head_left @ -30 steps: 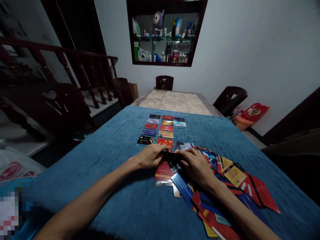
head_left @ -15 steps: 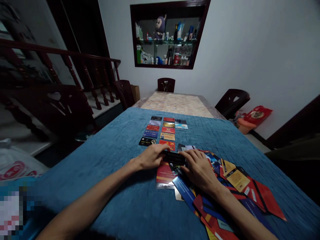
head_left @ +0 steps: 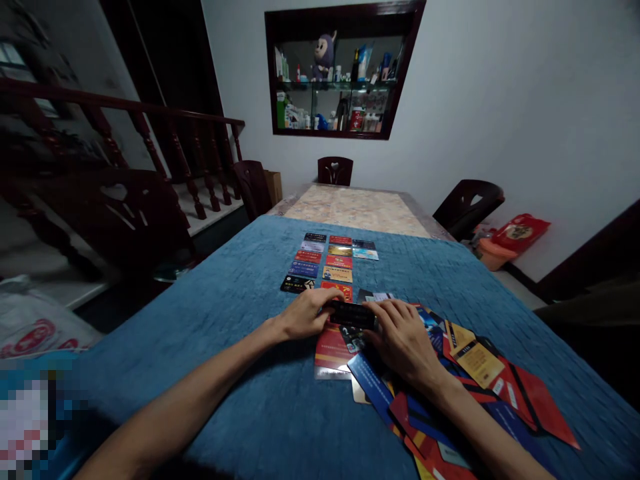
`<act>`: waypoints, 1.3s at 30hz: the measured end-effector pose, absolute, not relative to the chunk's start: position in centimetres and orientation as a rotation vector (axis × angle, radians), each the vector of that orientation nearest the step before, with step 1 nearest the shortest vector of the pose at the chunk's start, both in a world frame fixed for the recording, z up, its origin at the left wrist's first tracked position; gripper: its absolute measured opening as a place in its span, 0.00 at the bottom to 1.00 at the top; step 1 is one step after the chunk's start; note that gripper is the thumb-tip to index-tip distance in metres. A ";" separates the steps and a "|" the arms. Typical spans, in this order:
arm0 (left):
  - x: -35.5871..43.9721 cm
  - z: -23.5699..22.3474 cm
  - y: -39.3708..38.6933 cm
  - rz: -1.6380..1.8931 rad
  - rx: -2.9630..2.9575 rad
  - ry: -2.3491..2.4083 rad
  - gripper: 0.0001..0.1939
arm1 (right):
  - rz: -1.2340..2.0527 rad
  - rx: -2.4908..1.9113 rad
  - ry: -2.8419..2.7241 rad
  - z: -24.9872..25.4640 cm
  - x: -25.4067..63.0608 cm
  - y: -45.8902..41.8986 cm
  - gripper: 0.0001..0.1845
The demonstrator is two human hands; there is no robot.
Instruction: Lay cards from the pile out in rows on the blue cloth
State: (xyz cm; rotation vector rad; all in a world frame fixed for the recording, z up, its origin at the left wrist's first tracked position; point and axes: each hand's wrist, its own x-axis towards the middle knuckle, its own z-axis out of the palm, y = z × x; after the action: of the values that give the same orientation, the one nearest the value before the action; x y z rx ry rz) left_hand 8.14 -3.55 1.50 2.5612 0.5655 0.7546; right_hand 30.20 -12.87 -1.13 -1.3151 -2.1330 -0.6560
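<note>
A black card (head_left: 353,314) is held between my two hands, tilted above the cloth. My left hand (head_left: 309,313) pinches its left end between thumb and fingers. At the other end, my right hand (head_left: 400,330) closes on the card, its thumb partly hidden. Just beyond my fingers, cards lie face up in columns, among them a black card with a white shape (head_left: 299,284) and a red-and-gold card (head_left: 337,291), partly covered by my left hand. Under and beside my right hand spreads a loose heap of cards, with a red card (head_left: 333,350) and a blue card (head_left: 370,383) nearest.
A blue cloth (head_left: 225,327) covers the near part of the table; the bare marbled top (head_left: 355,207) shows beyond. Chairs stand around it, one at the far end (head_left: 335,171) and one at the right (head_left: 467,207). A white plastic bag (head_left: 43,320) sits at the left.
The view has shifted slightly, so everything sits a little lower and further right. Both hands keep hold of the black card, and its printed face shows a little more.
</note>
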 end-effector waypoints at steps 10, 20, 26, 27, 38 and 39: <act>8.2 0.7 -3.8 0.816 2.676 0.523 0.19 | -0.689 -1.314 -2.110 -1.1 30.5 -12.8 0.17; 8.4 0.5 -4.3 0.857 2.860 0.496 0.22 | -0.687 -1.336 -2.040 -1.3 30.7 -12.9 0.21; 8.2 0.4 -4.1 0.954 2.966 0.505 0.24 | -0.668 -1.289 -2.053 -1.2 30.6 -13.0 0.22; 8.2 0.4 -4.0 0.957 2.995 0.498 0.24 | -0.654 -1.286 -2.053 -1.1 30.7 -13.0 0.22; 8.6 1.9 -2.1 0.810 3.239 0.412 0.25 | -0.573 -1.260 -2.158 0.3 31.7 -11.4 0.26; 8.5 2.2 -1.8 0.792 3.254 0.415 0.24 | -0.577 -1.254 -2.175 0.6 31.7 -11.0 0.26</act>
State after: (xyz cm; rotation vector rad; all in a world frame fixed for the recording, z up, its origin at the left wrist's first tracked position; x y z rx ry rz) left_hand 8.54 -1.80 2.20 3.2538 0.4149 0.7925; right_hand 31.68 -11.03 0.63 -1.2539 -2.1748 -0.5769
